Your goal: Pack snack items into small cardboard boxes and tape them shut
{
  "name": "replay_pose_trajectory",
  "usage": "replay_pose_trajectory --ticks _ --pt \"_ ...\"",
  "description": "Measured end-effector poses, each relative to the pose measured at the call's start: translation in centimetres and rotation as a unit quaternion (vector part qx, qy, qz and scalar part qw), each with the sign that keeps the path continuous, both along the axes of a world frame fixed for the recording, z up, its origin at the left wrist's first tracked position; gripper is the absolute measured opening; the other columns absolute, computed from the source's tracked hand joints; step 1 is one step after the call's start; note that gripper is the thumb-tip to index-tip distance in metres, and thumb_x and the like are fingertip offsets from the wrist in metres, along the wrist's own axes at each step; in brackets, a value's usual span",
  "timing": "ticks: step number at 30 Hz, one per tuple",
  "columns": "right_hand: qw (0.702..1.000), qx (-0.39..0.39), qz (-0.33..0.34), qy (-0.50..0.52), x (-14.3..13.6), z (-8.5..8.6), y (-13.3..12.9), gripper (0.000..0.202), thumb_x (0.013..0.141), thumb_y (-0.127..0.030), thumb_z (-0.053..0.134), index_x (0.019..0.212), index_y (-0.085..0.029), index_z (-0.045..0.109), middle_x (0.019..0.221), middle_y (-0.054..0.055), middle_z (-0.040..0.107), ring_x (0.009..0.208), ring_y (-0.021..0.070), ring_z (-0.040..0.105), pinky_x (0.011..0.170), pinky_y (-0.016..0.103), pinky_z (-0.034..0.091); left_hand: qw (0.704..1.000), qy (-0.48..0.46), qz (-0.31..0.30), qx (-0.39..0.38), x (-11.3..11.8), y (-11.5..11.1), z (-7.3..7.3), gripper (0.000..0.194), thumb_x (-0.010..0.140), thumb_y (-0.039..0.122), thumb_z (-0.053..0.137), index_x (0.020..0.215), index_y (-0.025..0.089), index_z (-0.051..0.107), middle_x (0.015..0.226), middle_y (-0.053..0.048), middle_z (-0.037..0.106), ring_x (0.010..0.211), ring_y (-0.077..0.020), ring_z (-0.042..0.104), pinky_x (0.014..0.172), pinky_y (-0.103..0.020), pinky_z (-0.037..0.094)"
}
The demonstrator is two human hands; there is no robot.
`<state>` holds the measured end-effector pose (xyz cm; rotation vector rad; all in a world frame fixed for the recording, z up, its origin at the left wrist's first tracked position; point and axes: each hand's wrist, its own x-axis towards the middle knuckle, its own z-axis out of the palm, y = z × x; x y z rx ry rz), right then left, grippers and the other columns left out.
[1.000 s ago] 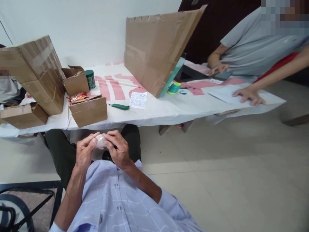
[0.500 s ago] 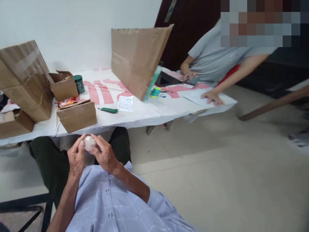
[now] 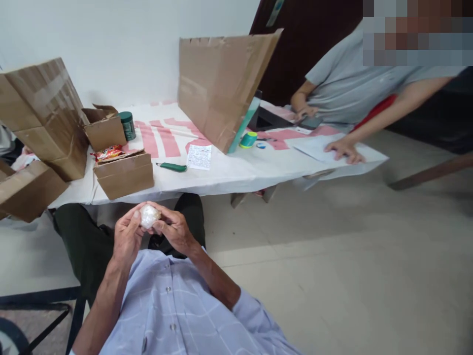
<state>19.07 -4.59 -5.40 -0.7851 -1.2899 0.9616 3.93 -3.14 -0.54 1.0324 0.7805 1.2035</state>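
Between my two hands, above my lap and just short of the table's front edge, is a small round whitish thing (image 3: pixel 150 216) that looks wrapped in shiny clear plastic; its exact kind I cannot make out. My left hand (image 3: pixel 128 230) grips it from the left, thumb on its near face. From the right my right hand (image 3: pixel 176 230) holds it, thumb at its lower edge and fingers behind. Closest to the hands on the table is a small open cardboard box (image 3: pixel 124 176) with a red snack packet (image 3: pixel 110 152) at its top.
A green box cutter (image 3: pixel 172 167) and a handwritten note (image 3: pixel 199 157) lie on the white-covered table (image 3: pixel 236 175). Behind stand a large cardboard panel (image 3: pixel 218 88), a green jar (image 3: pixel 127 125) and stacked boxes (image 3: pixel 48 118). At right, a co-worker's hand (image 3: pixel 345 149) rests on paper.
My hands have turned the round thing a little, and more of its shiny face shows. The view has shifted slightly left. At far left, an open box has tilted and moved toward the table's front edge.
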Motion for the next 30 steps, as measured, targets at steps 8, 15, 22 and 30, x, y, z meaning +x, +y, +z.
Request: replay_pose_trajectory --ticks 8,15,22,30 --pt "0.993 -0.044 0.029 0.11 -0.4 -1.2 1.3 0.082 0.079 -0.079 0.081 0.134 -0.019 0.077 0.077 0.0 0.067 0.055 0.0118 0.052 0.053 0.028 0.051 0.999 -0.032 -0.013 -0.003 0.2 0.3 -0.4 0.055 0.069 0.051 0.1 0.109 0.015 0.085 0.099 -0.013 0.084 0.068 -0.018 0.075 0.058 -0.026 0.064" --pt "0.961 0.098 -0.201 -0.163 -1.1 0.1 0.5 0.038 0.109 -0.039 0.054 0.14 -0.025 0.072 0.111 0.012 0.073 0.103 0.0244 0.07 0.096 0.04 0.061 0.995 -0.032 0.095 0.014 0.2 1.6 -1.6 0.051 0.065 0.043 0.103 0.106 0.021 0.085 0.098 -0.007 0.084 0.077 -0.0162 0.077 0.065 -0.023 0.064" --pt "0.955 0.082 -0.176 -0.225 0.2 -0.1 1.2 0.05 0.1 -0.042 0.074 0.145 -0.022 0.066 0.109 0.009 0.072 0.092 0.0215 0.07 0.088 0.035 0.064 0.994 -0.007 0.109 0.005 0.7 2.1 -2.8 0.055 0.065 0.044 0.103 0.111 0.02 0.085 0.095 -0.007 0.084 0.083 -0.0171 0.078 0.078 -0.024 0.064" --pt "0.947 0.083 -0.196 -0.242 4.1 -2.2 2.3 0.052 0.096 -0.038 0.077 0.143 -0.02 0.066 0.113 0.01 0.074 0.092 0.0207 0.068 0.089 0.035 0.06 0.997 0.071 0.016 0.025 1.7 1.9 -3.6 0.073 0.071 0.048 0.097 0.136 0.02 0.076 0.118 -0.012 0.081 0.085 -0.0201 0.078 0.07 -0.028 0.066"
